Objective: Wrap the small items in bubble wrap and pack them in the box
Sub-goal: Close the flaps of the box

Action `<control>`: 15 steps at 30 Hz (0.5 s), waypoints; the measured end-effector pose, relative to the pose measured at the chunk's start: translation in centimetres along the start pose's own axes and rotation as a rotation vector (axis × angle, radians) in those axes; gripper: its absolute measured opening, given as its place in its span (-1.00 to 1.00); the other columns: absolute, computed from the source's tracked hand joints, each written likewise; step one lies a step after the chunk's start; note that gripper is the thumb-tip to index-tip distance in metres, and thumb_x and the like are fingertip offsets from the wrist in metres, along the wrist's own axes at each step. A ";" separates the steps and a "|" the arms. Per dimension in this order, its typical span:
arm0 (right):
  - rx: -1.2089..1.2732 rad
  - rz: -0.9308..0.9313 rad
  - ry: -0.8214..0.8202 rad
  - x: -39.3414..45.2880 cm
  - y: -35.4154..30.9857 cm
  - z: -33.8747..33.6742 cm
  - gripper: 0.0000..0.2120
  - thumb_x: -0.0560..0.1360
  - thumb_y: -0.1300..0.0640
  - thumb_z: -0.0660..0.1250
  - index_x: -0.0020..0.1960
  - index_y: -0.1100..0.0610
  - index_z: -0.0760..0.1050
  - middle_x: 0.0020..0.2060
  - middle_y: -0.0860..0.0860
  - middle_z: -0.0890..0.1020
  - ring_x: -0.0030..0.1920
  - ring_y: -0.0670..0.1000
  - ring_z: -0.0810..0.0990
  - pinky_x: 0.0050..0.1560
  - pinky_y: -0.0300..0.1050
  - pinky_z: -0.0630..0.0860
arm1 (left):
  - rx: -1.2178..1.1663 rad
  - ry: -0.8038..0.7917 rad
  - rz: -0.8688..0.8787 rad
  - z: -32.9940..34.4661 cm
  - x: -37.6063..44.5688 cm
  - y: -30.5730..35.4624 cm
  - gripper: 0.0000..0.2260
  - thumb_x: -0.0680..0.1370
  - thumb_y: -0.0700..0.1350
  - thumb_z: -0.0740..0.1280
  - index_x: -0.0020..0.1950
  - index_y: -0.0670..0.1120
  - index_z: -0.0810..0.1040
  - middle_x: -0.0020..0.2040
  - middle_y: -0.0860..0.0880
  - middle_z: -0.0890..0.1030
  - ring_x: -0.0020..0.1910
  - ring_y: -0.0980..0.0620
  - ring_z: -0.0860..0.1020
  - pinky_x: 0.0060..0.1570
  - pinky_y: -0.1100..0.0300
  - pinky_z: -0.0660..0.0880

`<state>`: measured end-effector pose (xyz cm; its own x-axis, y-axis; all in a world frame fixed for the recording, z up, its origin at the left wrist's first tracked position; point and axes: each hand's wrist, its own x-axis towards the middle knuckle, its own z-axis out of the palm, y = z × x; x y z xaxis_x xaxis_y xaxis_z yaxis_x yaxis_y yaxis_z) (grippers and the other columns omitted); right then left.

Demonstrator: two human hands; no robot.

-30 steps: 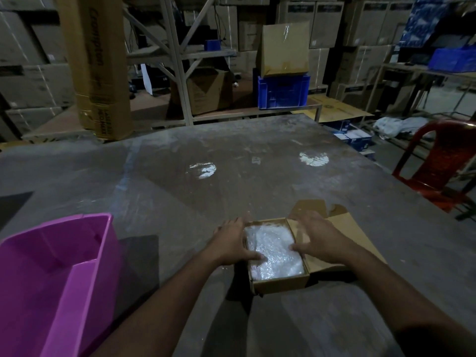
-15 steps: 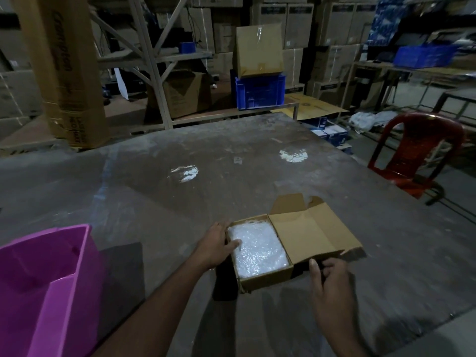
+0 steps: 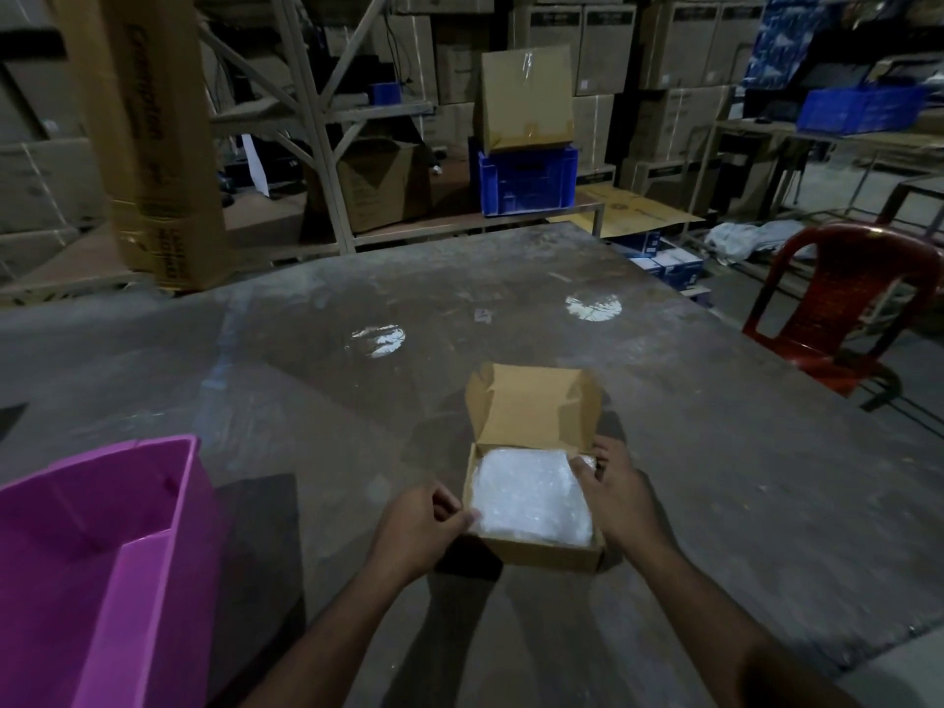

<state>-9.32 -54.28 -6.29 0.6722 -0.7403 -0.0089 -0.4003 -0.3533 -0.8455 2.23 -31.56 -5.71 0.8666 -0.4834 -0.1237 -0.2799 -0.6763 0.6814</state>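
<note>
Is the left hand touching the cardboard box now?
Touching. The head view shows the left hand gripping the left wall of the cardboard box, its thumb over the rim.

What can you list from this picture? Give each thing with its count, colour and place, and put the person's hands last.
box: one, brown card, near middle of table, lid up at its far side
bubble wrap: one bundle, white, inside the box
table: one, grey, fills the foreground
bin: one, pink, near left on the table
chair: one, red, right of the table
crate: one, blue, on the low shelf behind the table; a brown carton stands on it
tall carton: one, brown, upright at far left
left hand: grips the box's left wall
right hand: holds the box's right wall, thumb on the wrap
</note>
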 end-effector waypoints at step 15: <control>0.483 0.210 -0.152 9.6 1.2 1.8 -0.09 0.30 -0.66 0.14 0.41 -0.07 0.44 0.26 0.02 0.62 0.20 0.08 0.63 0.31 0.18 0.52 | -0.731 -0.080 -0.124 -1.4 3.6 3.3 -0.73 0.68 0.00 0.26 0.34 -0.08 0.43 0.19 -0.03 0.58 0.10 0.11 0.57 0.10 0.07 0.57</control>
<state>-2.21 -60.77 -8.31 0.7051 -0.6632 -0.2510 -0.2284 0.1228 -0.9658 4.98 -34.72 -2.84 0.8335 -0.4854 -0.2639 0.1881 -0.1997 0.9616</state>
